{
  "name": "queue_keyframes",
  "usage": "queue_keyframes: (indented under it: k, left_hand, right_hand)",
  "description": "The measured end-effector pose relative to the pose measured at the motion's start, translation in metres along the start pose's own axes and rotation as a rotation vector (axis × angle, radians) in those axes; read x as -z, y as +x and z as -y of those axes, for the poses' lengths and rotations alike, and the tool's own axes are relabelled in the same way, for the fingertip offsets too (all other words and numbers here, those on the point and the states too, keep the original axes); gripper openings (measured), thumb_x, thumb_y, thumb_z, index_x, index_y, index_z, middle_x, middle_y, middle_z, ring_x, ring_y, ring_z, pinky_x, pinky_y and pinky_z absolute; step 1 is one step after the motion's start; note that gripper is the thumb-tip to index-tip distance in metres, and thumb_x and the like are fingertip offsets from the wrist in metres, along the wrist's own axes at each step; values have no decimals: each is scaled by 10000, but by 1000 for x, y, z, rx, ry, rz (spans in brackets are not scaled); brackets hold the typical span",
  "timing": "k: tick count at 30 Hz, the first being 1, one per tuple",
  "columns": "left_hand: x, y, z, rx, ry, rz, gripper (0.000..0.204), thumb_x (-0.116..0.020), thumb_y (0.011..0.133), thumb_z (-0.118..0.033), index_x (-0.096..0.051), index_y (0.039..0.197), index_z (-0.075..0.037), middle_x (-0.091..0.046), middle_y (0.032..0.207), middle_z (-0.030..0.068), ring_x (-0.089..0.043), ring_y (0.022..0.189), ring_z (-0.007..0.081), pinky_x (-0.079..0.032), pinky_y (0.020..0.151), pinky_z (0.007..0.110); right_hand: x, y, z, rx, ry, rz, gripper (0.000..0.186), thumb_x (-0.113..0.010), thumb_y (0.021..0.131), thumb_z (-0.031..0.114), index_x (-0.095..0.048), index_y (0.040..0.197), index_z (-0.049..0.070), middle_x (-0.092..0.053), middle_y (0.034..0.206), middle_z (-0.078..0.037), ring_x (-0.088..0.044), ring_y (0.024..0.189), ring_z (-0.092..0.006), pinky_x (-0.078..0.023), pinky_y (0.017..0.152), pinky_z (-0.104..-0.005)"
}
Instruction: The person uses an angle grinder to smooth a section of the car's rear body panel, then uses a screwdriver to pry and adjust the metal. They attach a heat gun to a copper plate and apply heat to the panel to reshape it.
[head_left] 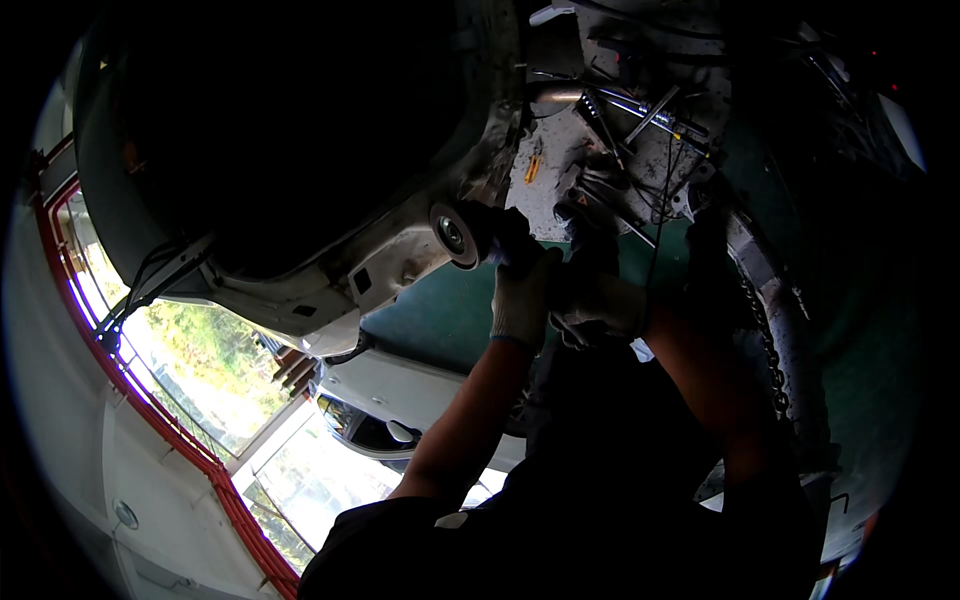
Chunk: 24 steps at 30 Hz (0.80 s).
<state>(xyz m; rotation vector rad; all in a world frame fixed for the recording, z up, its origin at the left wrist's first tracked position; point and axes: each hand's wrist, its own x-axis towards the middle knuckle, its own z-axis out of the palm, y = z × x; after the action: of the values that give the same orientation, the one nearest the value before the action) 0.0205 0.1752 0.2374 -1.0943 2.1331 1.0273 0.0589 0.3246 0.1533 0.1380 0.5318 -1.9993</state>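
Note:
An angle grinder (455, 236) with a round disc is held before me, its disc side turned left toward a bare, pale car body frame (405, 262). The disc is close to the metal edge; whether it touches I cannot tell. My left hand (522, 297), in a pale work glove, wraps round the grinder's dark body just behind the disc. Farther back, my right hand (606, 306), gloved too, is closed round the rear of the tool, which is largely lost in shadow. A dark cable (660, 195) runs upward near the right hand.
Ahead, a spotted grey metal platform (640, 150) carries several wrenches and bars, plus an orange-yellow cutter (533, 167). At right, a metal beam (755, 250) has a chain (765, 340) hanging along it. A white car (400, 390) stands at lower left beside bright windows (215, 365).

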Motion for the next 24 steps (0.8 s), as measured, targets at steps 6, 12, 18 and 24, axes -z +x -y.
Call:
queue_keyframes:
  k: [6,12,18,24]
  left_hand:
    - [2,7,2,-10,-58,42,484,-784,901,-338,-637,1223,-8,-691,1088,52,-639,981,146,-524,867,314]
    - [3,3,-5,-12,-89,43,469,-788,900,-308,-634,1225,-6,-696,1089,54,-644,982,145,-527,865,313]
    - [4,5,-5,-6,-73,42,489,-804,892,-321,-633,1221,-1,-700,1090,60,-648,974,147,-532,856,314]
    - [5,10,-4,-22,-96,75,512,-802,890,-337,-632,1225,11,-702,1085,66,-650,971,147,-534,847,314]
  right_hand:
    - [-9,-2,6,53,-5,-77,554,-714,857,154,-521,1353,-1,-689,1051,-89,-683,934,-188,-559,862,-333]
    - [-10,-2,8,71,-37,-84,580,-698,855,162,-499,1368,-23,-691,1067,-103,-688,949,-198,-561,870,-336]
    - [-9,0,0,177,-130,-65,573,-688,863,177,-499,1365,-24,-691,1053,-105,-691,923,-198,-572,826,-342]
    - [-11,3,4,114,-59,-71,553,-691,852,170,-514,1341,-18,-690,1017,-99,-680,882,-193,-570,803,-339]
